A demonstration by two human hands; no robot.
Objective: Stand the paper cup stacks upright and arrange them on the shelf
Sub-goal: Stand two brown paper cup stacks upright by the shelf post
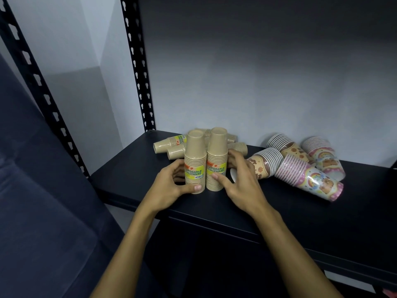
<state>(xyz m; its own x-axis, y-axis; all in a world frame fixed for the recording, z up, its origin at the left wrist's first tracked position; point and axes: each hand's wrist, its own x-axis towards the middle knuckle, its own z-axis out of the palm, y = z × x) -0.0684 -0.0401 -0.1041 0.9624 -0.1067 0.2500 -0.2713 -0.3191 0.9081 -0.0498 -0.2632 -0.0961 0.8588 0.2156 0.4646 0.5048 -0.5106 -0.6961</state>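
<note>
Kraft-brown stacks upright at the shelf front

From the head camera we see two brown stacks, left stack (195, 162) and right stack (217, 160), upright and touching on the black shelf (279, 203). Our left hand (171, 186) clasps the left stack; our right hand (240, 179) cups the right one. Patterned stacks (300, 164) lie toppled at three o'clock.

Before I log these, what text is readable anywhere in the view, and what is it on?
"DISPOSABLE TABLEWARE": yellow label on the right upright tan cup stack.
Same words, partly hidden, on the left upright tan cup stack.
Label on the lying tan cup stack: too small to read.
Lettering on the patterned cup stacks: blurred, unreadable.
</note>
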